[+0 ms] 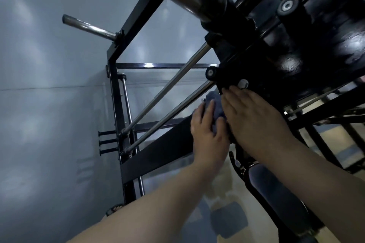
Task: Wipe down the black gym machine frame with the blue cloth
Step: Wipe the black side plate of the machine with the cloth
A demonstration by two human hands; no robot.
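Hazards, by size: the black painted steel gym machine frame (164,152) has chromed guide rods (177,76) close by, where knuckles could jam. The right hand (254,120) lies flat on it, fingers straight. The left hand (209,140) clutches the bunched blue cloth (216,107) against the frame between both hands, where it could snag the silver bolt head (243,84).

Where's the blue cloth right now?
In the head view, near the middle, the blue cloth is bunched in the left hand, beside the right hand, against the black frame just below the shiny rods.
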